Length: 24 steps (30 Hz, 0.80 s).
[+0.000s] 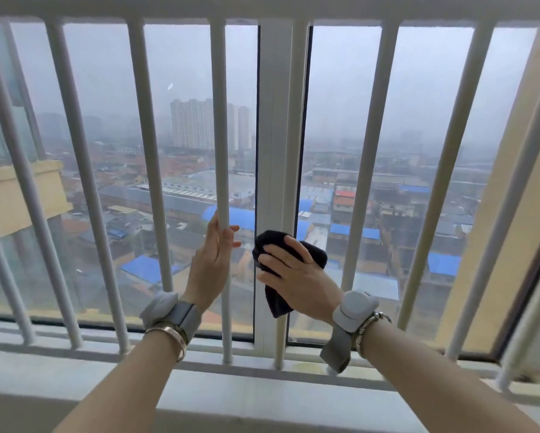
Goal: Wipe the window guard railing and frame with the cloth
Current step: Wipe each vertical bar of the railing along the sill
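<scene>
cloth under right hand, seemingly wrapped round bar

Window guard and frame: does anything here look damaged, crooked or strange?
Nothing looks damaged. The guard bars fan outward only from the wide lens. A small pale fleck sits on the glass, upper left of centre; whether dirt or reflection is unclear.
</scene>
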Each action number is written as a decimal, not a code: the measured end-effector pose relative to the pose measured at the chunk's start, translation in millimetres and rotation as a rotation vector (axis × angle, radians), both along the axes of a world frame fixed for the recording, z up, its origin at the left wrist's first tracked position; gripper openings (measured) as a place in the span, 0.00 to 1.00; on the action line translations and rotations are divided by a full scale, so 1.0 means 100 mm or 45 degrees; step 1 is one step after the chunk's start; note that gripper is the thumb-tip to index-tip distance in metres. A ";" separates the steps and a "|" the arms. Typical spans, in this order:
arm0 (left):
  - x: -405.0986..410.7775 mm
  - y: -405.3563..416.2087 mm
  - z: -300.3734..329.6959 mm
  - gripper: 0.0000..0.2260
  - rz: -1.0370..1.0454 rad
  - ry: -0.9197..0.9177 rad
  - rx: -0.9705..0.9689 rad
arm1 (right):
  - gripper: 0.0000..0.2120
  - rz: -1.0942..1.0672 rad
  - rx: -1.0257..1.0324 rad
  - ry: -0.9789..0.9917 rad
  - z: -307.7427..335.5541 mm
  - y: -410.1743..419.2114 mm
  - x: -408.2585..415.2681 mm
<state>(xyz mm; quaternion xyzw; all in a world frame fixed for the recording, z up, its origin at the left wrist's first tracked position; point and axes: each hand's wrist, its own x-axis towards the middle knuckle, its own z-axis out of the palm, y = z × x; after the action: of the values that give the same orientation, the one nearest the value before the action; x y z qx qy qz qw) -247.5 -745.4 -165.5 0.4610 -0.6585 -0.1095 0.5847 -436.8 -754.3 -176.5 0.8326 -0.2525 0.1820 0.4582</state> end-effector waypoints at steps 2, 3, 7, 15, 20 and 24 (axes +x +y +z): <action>0.00 0.08 -0.04 0.17 -0.016 0.005 0.036 | 0.10 0.052 -0.019 0.054 -0.01 0.07 -0.01; 0.01 0.10 -0.06 0.17 -0.020 0.002 0.048 | 0.12 0.098 -0.028 0.062 0.04 0.10 -0.02; 0.08 0.18 -0.21 0.20 0.000 -0.007 0.107 | 0.18 0.201 -0.135 0.009 0.39 0.15 -0.02; 0.08 0.20 -0.62 0.19 -0.075 0.046 0.243 | 0.10 0.095 -0.102 -0.085 0.16 -0.04 -0.01; 0.08 0.11 -0.92 0.14 -0.112 0.055 0.291 | 0.10 0.101 -0.020 -0.302 -0.41 -0.10 0.02; 0.02 0.08 -1.17 0.01 -0.084 0.080 0.304 | 0.12 0.041 0.060 -0.355 -0.91 -0.09 0.07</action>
<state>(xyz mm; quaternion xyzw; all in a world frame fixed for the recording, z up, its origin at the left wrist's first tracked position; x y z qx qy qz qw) -245.8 -737.6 -282.6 0.5017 -0.6371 -0.2208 0.5420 -429.5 -763.3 -267.5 0.8136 -0.3047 0.2973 0.3960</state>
